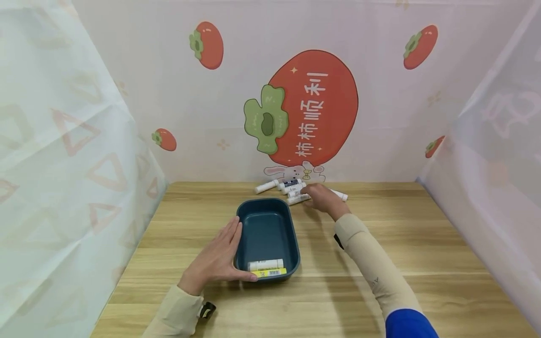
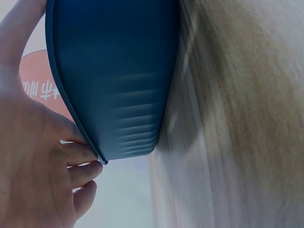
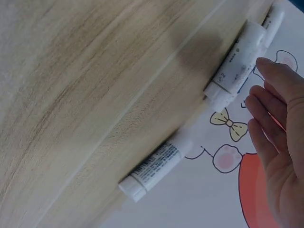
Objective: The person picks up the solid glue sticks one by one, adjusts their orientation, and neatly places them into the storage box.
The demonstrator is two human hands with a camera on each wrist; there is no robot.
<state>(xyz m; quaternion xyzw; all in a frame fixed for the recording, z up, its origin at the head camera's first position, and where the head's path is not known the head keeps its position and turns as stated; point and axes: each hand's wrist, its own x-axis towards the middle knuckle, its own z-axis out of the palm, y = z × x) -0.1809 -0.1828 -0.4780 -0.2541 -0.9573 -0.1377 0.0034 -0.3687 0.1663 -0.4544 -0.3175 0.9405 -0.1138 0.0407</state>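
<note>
A dark teal rectangular tray [image 1: 263,237] stands on the table. My left hand [image 1: 216,257] lies along its left side, straight fingers against the rim and thumb stretched across the near edge. In the left wrist view, the fingertips [image 2: 90,164] touch the tray's lip. Inside the tray, at the near end, a white glue stick [image 1: 270,264] lies beside a yellow one [image 1: 272,272]. Beyond the tray, my right hand [image 1: 323,199] hovers over a group of white glue sticks [image 1: 293,188]. In the right wrist view, its thumb is right beside a white stick [image 3: 237,64], fingers loosely bent.
One white glue stick [image 1: 266,186] lies left of the group, and another [image 1: 339,195] lies right of my right hand. A patterned backdrop [image 1: 228,108] rises at the table's [image 1: 190,225] far edge, with sheets hanging on both sides.
</note>
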